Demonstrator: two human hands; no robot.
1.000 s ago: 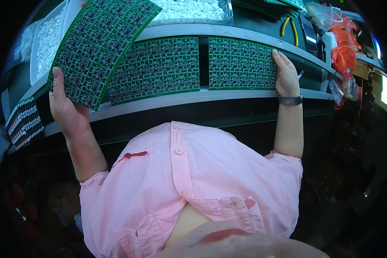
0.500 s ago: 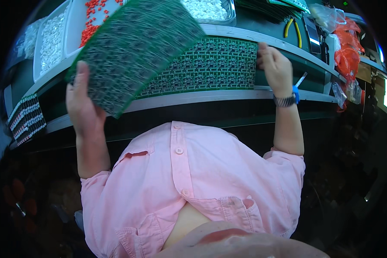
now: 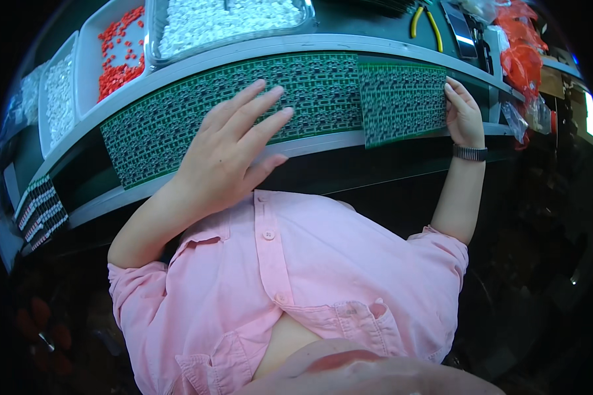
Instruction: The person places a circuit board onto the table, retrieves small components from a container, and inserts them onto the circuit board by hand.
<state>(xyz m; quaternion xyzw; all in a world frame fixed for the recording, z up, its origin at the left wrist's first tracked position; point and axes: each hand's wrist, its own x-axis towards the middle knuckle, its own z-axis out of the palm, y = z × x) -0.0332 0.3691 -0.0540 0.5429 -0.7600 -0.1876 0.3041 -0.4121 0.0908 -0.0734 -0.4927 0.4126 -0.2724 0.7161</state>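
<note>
A long green circuit board panel, dense with small components, lies along the channel between two metal rails. Above it hovers my left hand, its fingers spread and holding nothing; it hides part of the panel. Farther right, a second circuit board panel sits slightly tilted, its left edge against or over the end of the long one. My right hand pinches this panel's right edge between thumb and fingers.
Beyond the far rail stand a tray of red parts, a clear tray of white parts and a narrow white-parts tray. Yellow-handled pliers lie back right, near red plastic bags. A striped stack rests at left.
The tilted panel in my left hand now lies flat in the channel, released, and that hand has moved right over it. My right hand, with its panel, is farther right. The view has shifted slightly.
</note>
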